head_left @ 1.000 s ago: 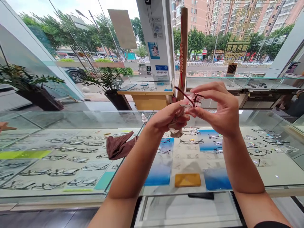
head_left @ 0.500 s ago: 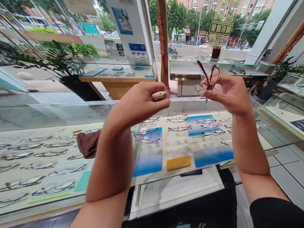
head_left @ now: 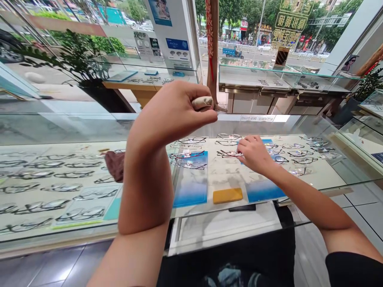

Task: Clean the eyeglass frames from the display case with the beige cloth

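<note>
My left hand (head_left: 170, 109) is raised above the glass counter, its fingers curled closed. A small pale, rolled thing (head_left: 202, 103), perhaps cloth, shows between thumb and fingers; the rest of it is hidden. My right hand (head_left: 254, 153) is low over the display. Its fingertips are on a pair of eyeglasses (head_left: 225, 154) with dark reddish frames, at the row's right end. The fingers partly cover that frame. Just behind it are more eyeglasses (head_left: 226, 142). A yellow-orange case (head_left: 227, 195) sits nearer to me, below the right hand.
Rows of eyeglasses (head_left: 76, 174) fill the counter's left side, with more (head_left: 303, 160) at right. A brown cloth (head_left: 115, 166) lies beside my left forearm. Blue sheets (head_left: 191, 187) lie under some frames. Beyond stand another glass showcase (head_left: 254, 77), a wooden post (head_left: 212, 71) and a potted plant (head_left: 95, 89).
My right hand has come down from in front of the window to the display, bringing the eyeglasses with it. My left hand stays raised and closed. The view has tipped slightly downward.
</note>
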Motion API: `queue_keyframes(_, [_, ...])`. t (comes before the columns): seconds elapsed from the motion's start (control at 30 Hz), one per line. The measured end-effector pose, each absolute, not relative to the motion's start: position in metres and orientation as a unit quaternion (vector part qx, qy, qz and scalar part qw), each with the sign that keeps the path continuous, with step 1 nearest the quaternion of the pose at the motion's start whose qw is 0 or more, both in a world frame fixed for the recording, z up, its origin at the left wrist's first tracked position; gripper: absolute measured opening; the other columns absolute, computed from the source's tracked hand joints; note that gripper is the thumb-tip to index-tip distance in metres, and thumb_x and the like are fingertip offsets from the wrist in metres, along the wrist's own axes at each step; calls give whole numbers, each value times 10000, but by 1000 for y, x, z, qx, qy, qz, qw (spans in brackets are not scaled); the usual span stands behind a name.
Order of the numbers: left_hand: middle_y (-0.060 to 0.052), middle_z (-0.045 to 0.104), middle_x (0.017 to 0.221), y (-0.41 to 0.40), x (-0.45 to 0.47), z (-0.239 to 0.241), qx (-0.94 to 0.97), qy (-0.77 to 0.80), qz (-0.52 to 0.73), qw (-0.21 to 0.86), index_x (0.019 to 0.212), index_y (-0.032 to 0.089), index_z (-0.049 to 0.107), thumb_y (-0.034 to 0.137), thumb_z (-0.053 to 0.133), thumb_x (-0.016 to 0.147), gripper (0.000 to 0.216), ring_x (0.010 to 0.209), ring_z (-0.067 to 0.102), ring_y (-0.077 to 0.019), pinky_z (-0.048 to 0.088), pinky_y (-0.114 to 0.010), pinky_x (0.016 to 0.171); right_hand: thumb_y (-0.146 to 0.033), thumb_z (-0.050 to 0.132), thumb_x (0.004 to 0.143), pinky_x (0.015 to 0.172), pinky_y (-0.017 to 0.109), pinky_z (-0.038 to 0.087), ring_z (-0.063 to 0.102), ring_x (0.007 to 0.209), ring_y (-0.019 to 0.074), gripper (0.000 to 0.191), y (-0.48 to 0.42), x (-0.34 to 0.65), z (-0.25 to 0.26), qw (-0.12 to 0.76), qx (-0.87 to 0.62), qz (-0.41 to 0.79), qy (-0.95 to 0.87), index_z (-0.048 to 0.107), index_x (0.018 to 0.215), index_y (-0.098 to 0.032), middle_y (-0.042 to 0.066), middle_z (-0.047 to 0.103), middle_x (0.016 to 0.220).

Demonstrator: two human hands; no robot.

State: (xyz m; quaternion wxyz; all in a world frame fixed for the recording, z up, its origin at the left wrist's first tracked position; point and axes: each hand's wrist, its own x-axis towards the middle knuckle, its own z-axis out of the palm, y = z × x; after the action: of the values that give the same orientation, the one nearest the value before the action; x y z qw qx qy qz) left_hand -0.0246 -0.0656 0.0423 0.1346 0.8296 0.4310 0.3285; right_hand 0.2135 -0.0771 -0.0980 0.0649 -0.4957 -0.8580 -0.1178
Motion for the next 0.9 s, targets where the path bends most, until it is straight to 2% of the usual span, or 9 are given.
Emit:
queue_keyframes(0.2, [15, 391, 633, -69, -21, 44, 827, 463, 297, 115, 640, 197, 547, 211, 600, 729, 104, 620, 310, -123, 257, -339, 586, -142, 581, 972, 965, 440, 320, 566, 1088, 312, 160, -78, 199, -120, -12, -467, -139, -873, 737, 990, -115, 152, 743, 1111])
queue_keyframes(0.4, [-7, 437, 640, -67, -23, 44, 834, 445, 297, 138, 683, 221, 622, 228, 610, 729, 48, 692, 437, -178, 319, -351, 635, -304, 733, 941, 960, 422, 330, 555, 1165, 318, 177, -72, 198, -124, -25, -478, -63, -876, 760, 1006, -142, 133, 743, 1172])
queue_keyframes(0.6, [0, 481, 666, -66, -23, 47, 853, 421, 276, 137, 706, 186, 612, 206, 598, 755, 56, 651, 403, -134, 287, -321, 624, -318, 744, 943, 960, 399, 345, 568, 1184, 297, 178, -69, 200, -123, -31, -485, -1, -874, 770, 999, -152, 115, 742, 1193])
queue_keyframes(0.67, [11, 450, 639, -67, -23, 48, 858, 423, 260, 131, 686, 188, 591, 203, 597, 766, 81, 618, 361, -121, 267, -319, 609, -312, 747, 940, 966, 398, 349, 571, 1191, 296, 169, -69, 201, -123, -29, -488, 13, -872, 773, 993, -154, 108, 742, 1204])
queue_keyframes(0.8, [38, 279, 573, -68, -24, 48, 871, 428, 204, 129, 608, 201, 497, 220, 602, 763, 189, 590, 240, -110, 221, -316, 595, -301, 754, 932, 976, 395, 356, 574, 1199, 296, 149, -70, 203, -123, -24, -492, 22, -870, 777, 984, -163, 106, 742, 1212])
queue_keyframes(0.9, [33, 290, 590, -65, -26, 45, 885, 415, 166, 133, 586, 195, 466, 242, 621, 728, 215, 608, 277, -104, 218, -307, 616, -295, 751, 933, 980, 396, 358, 575, 1196, 299, 148, -71, 204, -123, -24, -493, 20, -870, 774, 991, -161, 106, 741, 1209])
